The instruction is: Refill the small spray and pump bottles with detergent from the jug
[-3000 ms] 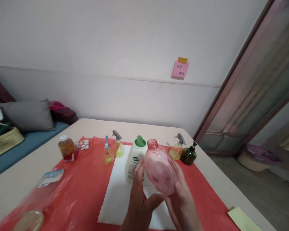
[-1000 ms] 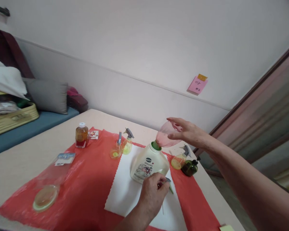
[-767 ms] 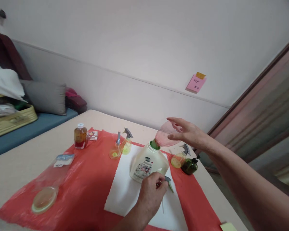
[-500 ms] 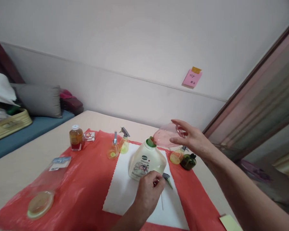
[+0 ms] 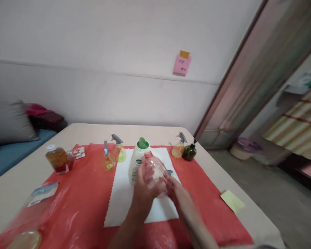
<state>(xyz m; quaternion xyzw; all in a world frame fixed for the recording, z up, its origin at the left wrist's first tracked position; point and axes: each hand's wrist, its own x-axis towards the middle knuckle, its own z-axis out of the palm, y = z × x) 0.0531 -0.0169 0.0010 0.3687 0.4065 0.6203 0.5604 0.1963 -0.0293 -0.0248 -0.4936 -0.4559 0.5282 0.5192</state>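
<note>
Left hand + right hand | both gripping pink bottle between them

Both hands — left hand, right hand — clasp a pink bottle over the white mat.

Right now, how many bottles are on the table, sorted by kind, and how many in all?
Small spray bottles with grey triggers: 3
Dark green round pump bottle: 1
White plastic jug with green cap: 1
Clear pink plastic bottle, held in both hands, left hand and right hand: 1
Amber bottle with white cap: 1
Total: 7
</note>
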